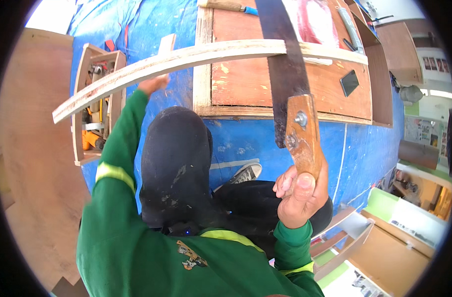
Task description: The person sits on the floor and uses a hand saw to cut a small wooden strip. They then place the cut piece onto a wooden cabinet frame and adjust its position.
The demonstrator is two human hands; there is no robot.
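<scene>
In my right hand [302,195] is the brown wooden handle of a handsaw [290,74], its fingers wrapped around the grip. The dark blade points away from me and crosses a long, pale wooden strip [186,54], touching its edge. From the workbench the strip stretches out to the left, looking bowed in this view. My left hand [154,84] is closed at the strip's near edge, left of the bench, with its fingertips partly hidden behind the wood. Just beyond that hand, a short pale wood piece [167,43] sticks out behind the strip.
The low workbench [241,94] has a worn orange-brown top carrying a dark phone [349,82] and a blue-and-wood handled tool [228,6]. An open wooden toolbox [80,123] stands left on the blue floor covering [246,138]. A brown panel [35,163] lines the far left.
</scene>
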